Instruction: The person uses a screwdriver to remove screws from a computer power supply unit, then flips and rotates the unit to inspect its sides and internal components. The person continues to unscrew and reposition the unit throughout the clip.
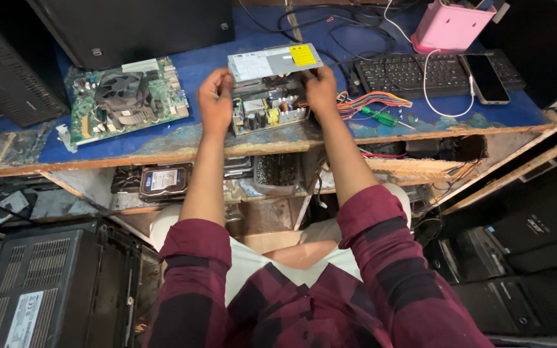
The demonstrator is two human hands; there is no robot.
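Now my left hand point(215, 96) and right hand point(320, 87) clasp the open power supply point(269, 90) by its sides. It looks heavy, stiff; the bare circuit board point(265, 113) seems fragile, so I grip the metal case.

My 2 hands flank the power supply point(269, 103) on the bench point(420, 119). A motherboard point(127, 96) lies to its left, a screwdriver point(381, 116) to its right, with a keyboard point(414, 72) behind that and a phone point(485, 77) on it.

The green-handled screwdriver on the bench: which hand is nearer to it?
Right. The right hand grips the power supply beside the screwdriver; the left hand holds its far side.
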